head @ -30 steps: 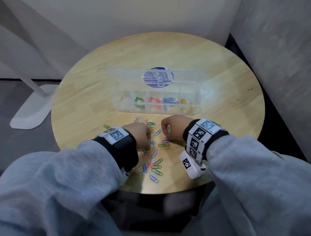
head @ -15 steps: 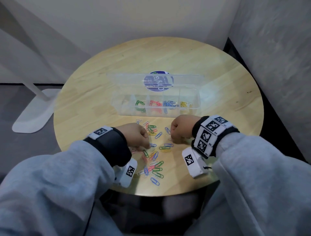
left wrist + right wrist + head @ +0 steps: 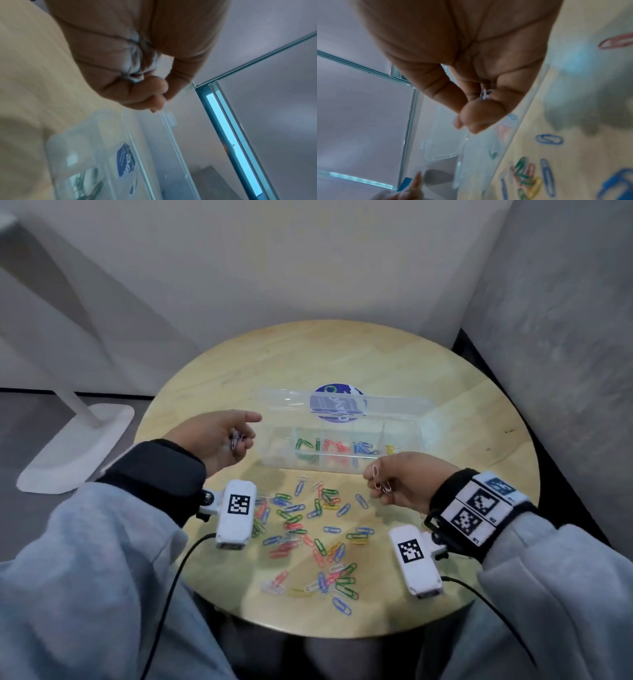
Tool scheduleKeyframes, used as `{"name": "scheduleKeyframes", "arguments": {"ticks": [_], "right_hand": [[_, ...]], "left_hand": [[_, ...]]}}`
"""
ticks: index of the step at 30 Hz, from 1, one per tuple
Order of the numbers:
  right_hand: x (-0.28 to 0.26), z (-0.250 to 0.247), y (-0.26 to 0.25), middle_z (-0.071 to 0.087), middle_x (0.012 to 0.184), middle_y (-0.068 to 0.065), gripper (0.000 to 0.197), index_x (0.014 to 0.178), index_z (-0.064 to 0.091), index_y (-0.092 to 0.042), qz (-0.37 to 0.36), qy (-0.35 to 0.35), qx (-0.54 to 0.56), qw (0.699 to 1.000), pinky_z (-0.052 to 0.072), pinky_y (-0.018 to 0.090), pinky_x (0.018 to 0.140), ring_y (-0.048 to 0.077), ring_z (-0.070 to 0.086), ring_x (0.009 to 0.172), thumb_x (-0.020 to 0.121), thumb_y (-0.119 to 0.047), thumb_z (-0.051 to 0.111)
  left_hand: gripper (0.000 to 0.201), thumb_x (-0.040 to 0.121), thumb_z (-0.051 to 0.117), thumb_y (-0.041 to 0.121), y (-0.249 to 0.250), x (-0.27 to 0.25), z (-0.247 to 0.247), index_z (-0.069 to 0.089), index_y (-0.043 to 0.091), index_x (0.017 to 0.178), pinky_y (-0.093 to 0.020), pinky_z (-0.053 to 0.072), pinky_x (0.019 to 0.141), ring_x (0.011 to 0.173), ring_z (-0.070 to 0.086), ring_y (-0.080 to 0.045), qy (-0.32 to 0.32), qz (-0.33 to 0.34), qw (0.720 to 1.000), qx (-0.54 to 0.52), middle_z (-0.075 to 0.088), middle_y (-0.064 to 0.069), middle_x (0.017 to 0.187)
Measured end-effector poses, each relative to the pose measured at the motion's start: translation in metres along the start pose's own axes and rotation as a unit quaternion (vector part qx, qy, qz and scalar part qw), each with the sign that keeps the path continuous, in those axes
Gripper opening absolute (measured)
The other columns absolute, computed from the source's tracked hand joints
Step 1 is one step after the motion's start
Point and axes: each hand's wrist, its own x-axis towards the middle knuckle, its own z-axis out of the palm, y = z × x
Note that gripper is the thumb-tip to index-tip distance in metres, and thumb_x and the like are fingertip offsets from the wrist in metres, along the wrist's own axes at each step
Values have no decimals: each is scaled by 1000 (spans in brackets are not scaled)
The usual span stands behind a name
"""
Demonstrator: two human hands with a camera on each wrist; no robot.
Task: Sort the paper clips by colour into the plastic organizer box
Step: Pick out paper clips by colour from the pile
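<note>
A clear plastic organizer box (image 3: 404,465) with its lid (image 3: 274,402) folded back stands mid-table; its compartments hold green, red, blue and yellow clips. Many mixed-colour paper clips (image 3: 308,529) lie loose on the table nearer me. My left hand (image 3: 222,436) is raised palm-up just left of the box, fingers curled round several white clips (image 3: 235,440) (image 3: 137,67). My right hand (image 3: 394,481) hovers at the box's front right corner, pinching white clips (image 3: 378,481) (image 3: 485,94) between thumb and fingers.
The round wooden table (image 3: 462,392) is hemmed by a white wall behind and a grey wall (image 3: 565,337) on the right. A white stand base (image 3: 75,453) sits on the floor to the left. A blue round sticker (image 3: 337,402) shows through the lid.
Both hands lifted off the clip pile with white clips and turned palm-up; the left moved up to the box's left end, the right toward its front right corner. The head view tilted.
</note>
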Motion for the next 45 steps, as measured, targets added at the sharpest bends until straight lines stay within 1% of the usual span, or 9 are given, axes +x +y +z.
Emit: {"name": "scheduleKeyframes", "arguments": {"ticks": [5, 15, 18, 21, 25, 27, 30, 36, 45], "right_hand": [[14, 34, -32, 46, 75, 14, 28, 79, 50, 0, -31, 7, 159, 987, 52, 20, 46, 23, 51, 62, 89, 12, 26], [75, 104, -77, 46, 85, 13, 29, 93, 52, 2, -27, 27, 143, 989, 45, 22, 71, 19, 49, 75, 88, 12, 26], [82, 110, -78, 53, 99, 20, 28, 102, 55, 2, -23, 31, 144, 989, 48, 24, 81, 22, 58, 92, 90, 9, 31], [81, 110, -72, 44, 141, 23, 42, 128, 48, 4, -26, 55, 118, 991, 38, 31, 107, 30, 42, 134, 91, 9, 28], [65, 95, -61, 61, 118, 14, 33, 112, 59, -3, -38, 51, 26, 998, 47, 29, 95, 22, 60, 111, 93, 6, 33], [52, 82, -53, 62, 92, 4, 28, 90, 60, -12, -47, 41, -50, 997, 50, 24, 73, 14, 61, 80, 92, 5, 37], [31, 57, -36, 58, 78, 2, 24, 80, 57, -15, -50, 63, -167, 983, 46, 24, 57, 14, 56, 65, 90, 2, 43], [11, 32, -1, 55, 67, -6, 12, 74, 54, -20, -10, 136, -394, 909, 38, 21, 52, 11, 53, 61, 86, -16, 54], [22, 31, 22, 51, 93, -3, 13, 86, 51, -25, 39, 145, -585, 797, 46, 27, 77, 19, 52, 85, 81, -14, 55]], "left_hand": [[22, 95, 42, 16, 2, 28, -6, 57, 2, 87, -16, 54, 52, 71, 57, -18, 11, -6, 989, -145, 52, -11, 80], [48, 91, 42, 48, -2, 52, -12, 56, 4, 101, -27, 45, 83, 81, 52, -18, -43, -52, 984, -167, 49, -10, 87], [68, 90, 37, 55, -3, 50, -10, 48, -1, 129, -35, 30, 112, 125, 48, -22, -71, -36, 978, -193, 50, -16, 129], [80, 90, 33, 58, -1, 45, -7, 30, -1, 144, -37, 19, 119, 146, 18, -23, -80, -29, 977, -196, 22, -19, 154], [68, 93, 37, 52, -2, 43, -10, 41, 1, 137, -33, 35, 109, 132, 43, -22, -62, -18, 986, -153, 45, -14, 139], [37, 94, 44, 42, -3, 39, -12, 58, 11, 108, -27, 49, 80, 92, 60, -17, -32, -3, 996, -81, 60, -6, 102], [19, 91, 51, 32, -5, 33, -15, 57, 19, 79, -23, 36, 53, 59, 48, -13, -1, 49, 992, 115, 52, 1, 72], [13, 84, 62, 31, -27, 20, -4, 57, 19, 82, -26, 39, 66, 64, 48, -13, -103, 71, 871, 475, 52, 6, 70], [11, 78, 61, 17, -61, 15, 25, 55, 27, 80, -23, 39, 58, 66, 53, -17, -158, 92, 758, 625, 49, 10, 64]]}}
